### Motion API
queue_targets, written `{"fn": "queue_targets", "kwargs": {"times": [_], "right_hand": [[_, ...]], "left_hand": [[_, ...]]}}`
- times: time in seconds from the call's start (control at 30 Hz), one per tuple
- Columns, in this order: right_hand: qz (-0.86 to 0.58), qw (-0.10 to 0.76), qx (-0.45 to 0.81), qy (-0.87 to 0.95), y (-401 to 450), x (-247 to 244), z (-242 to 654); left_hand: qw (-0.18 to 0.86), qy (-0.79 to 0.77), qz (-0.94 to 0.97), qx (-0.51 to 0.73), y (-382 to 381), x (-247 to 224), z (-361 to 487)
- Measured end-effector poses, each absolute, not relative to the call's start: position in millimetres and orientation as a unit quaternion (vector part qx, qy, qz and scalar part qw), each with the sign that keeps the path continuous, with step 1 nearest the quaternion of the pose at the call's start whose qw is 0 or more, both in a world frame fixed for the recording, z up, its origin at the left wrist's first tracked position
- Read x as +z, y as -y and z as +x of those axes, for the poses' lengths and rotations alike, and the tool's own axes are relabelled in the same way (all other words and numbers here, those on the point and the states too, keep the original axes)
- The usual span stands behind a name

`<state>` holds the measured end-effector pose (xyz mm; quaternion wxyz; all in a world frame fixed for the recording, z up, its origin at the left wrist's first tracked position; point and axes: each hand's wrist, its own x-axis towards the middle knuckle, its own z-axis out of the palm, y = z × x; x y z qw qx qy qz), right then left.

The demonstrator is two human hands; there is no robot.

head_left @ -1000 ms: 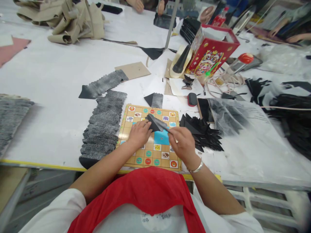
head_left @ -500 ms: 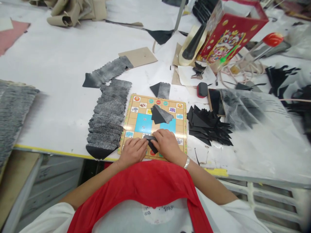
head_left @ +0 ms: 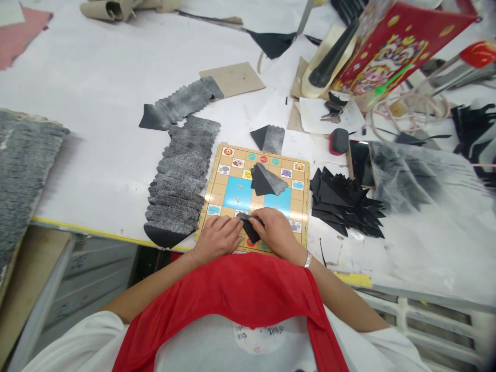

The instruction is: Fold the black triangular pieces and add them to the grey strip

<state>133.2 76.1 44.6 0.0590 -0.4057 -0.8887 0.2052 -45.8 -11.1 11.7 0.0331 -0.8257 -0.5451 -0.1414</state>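
Observation:
Both hands are closed on one small black leather-like piece [head_left: 251, 233] at the near side of a printed game board [head_left: 217, 194]. My left hand [head_left: 219, 235] pinches its left edge, fingertips pressed to it. My right hand [head_left: 279, 232] grips the upper right part, thumb on top. Part of the piece is hidden under the fingers. Just beyond lies another piece, half black and half grey with a scalloped end [head_left: 267, 180], flat on the board. A similar piece [head_left: 268, 138] rests past the board's far edge.
Left of the board runs a long overlapped stack of grey pieces [head_left: 180, 175], with a shorter row [head_left: 182, 103] behind it. Pointed black pieces [head_left: 343, 201] pile up at the right. Farther back stand a red paper bag [head_left: 403, 51] and a black-handled tool [head_left: 333, 57].
The whole view has shifted, so things appear farther right. My right fingers have moved slightly over the black piece; both hands still hold it on the board.

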Motion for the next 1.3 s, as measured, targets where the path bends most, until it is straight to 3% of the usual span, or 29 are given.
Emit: {"fn": "queue_targets", "kwargs": {"times": [0.4,0.67,0.87,1.3], "right_hand": [[-0.284,0.072,0.109,0.950,-66,24,144],[-0.282,0.122,0.102,0.946,-66,19,136],[-0.270,0.122,0.083,0.952,-67,20,137],[-0.258,0.116,0.088,0.955,-68,22,138]], "left_hand": [[-0.005,0.578,-0.800,-0.161,13,11,-47],[-0.038,0.607,-0.736,-0.298,12,16,-53],[0.024,0.584,-0.793,-0.171,9,14,-50],[0.016,0.615,-0.777,-0.133,9,14,-48]]}}
